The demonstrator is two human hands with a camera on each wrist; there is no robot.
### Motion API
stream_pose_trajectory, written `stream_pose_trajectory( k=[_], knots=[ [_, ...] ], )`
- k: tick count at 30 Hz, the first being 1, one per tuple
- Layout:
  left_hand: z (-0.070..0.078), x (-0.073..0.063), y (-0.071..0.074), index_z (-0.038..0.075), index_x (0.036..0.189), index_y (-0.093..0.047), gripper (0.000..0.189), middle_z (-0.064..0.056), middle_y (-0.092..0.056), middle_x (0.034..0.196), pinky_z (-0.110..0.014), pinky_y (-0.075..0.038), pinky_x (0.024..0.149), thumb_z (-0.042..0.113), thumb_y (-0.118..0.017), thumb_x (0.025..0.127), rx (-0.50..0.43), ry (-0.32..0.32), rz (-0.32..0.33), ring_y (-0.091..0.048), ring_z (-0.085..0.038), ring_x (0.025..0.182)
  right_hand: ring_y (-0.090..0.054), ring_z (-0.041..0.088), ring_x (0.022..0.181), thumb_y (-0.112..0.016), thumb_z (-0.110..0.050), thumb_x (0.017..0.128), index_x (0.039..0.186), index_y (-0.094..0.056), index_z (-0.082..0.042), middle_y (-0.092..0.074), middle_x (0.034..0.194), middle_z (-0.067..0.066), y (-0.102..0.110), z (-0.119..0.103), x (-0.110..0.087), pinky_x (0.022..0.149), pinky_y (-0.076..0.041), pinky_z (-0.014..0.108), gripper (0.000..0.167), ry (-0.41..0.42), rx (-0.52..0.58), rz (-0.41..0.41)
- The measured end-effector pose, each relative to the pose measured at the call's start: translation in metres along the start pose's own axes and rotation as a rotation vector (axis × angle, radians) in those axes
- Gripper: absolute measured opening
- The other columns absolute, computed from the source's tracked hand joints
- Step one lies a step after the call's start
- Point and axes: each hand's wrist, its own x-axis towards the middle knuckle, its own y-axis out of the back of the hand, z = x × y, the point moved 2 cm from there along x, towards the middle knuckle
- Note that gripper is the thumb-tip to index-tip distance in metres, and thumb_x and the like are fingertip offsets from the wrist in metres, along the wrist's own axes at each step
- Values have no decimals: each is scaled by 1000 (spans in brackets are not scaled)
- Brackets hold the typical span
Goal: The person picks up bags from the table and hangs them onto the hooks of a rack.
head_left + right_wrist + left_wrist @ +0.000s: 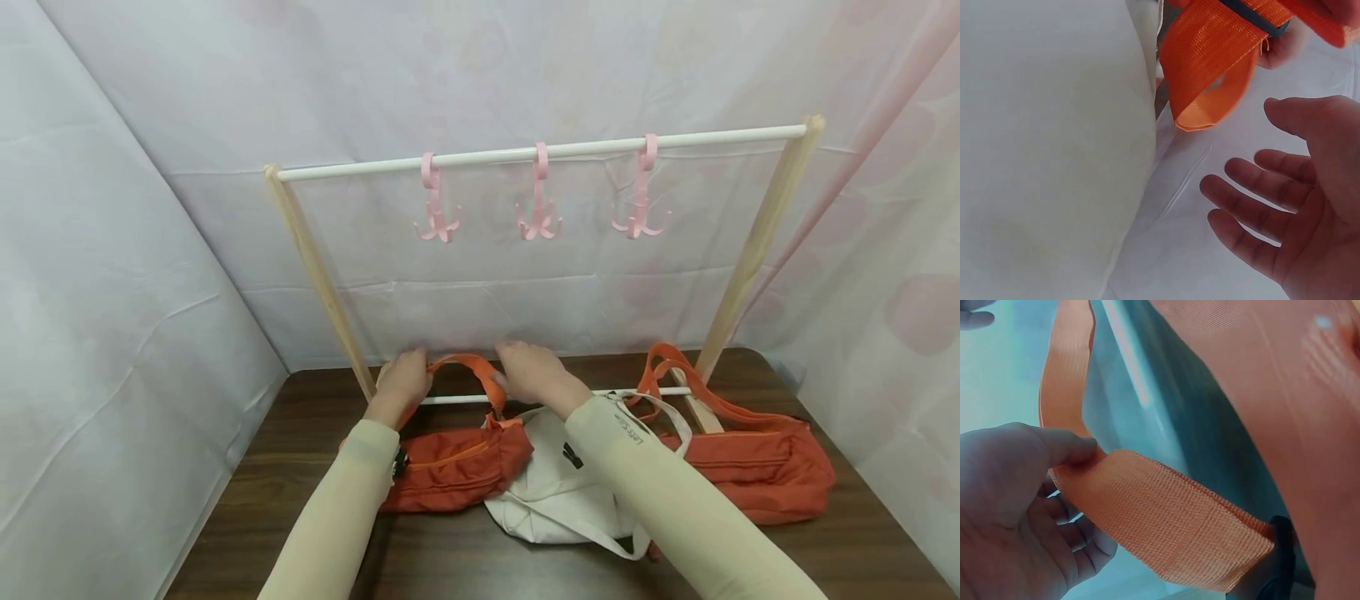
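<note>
An orange-red waist bag [450,471] lies at the left of the table, its orange strap [474,362] raised in a loop. My left hand [405,379] pinches that strap between thumb and fingers; the left wrist view shows the thumb lying on the webbing [1160,519]. My right hand [534,375] is beside the other side of the loop. In the right wrist view the fingers [1254,219] are spread and apart from the orange strap [1210,69]. A white bag [540,492] lies under my right forearm, partly hidden by it.
A second orange-red bag [765,475] with an orange strap lies at the right. Behind stands a rack with wooden posts [757,242], a white top rail [487,157] and a low white bar [457,400]. Pink hooks [540,208] hang from the rail. White curtains surround the table.
</note>
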Motion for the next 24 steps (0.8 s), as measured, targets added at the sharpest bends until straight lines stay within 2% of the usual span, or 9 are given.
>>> stream_pose_trajectory(
  k=[4,9,12,18,24],
  knots=[
    [3,-4,8,7,102,-60,8,-12,-67,95,-57,-55,82,13,-65,99,-38,-1,37,-69,-37,95,-69,29,108,-66,-37,107,142,-57,-6,-67,126,11,-2,1,0,87,-58,47,48,-6,13,28],
    [6,-12,20,8,99,-56,6,-9,-61,89,-52,-52,70,10,-62,99,-151,7,59,-62,-31,79,-64,32,124,-68,-41,105,153,-49,-5,-61,143,14,-4,2,0,97,-56,50,62,-26,57,57],
    [8,-17,27,10,95,-54,10,-8,-57,86,-48,-48,64,11,-63,99,-189,7,86,-57,-29,74,-62,33,129,-68,-42,105,155,-47,-5,-58,149,14,-5,2,1,100,-54,51,66,-33,77,63],
    [12,-26,39,11,92,-52,15,-7,-54,82,-43,-46,63,15,-65,98,-196,-8,141,-55,-26,71,-63,29,125,-68,-47,104,152,-48,-6,-60,145,12,-6,-2,1,98,-55,48,67,-23,106,69],
    [19,-38,52,11,92,-52,16,-7,-53,82,-42,-45,61,16,-66,99,-231,-31,193,-54,-25,69,-65,23,105,-72,-47,101,145,-54,-5,-66,129,10,-8,-3,5,90,-56,45,63,-14,191,89]
  ],
)
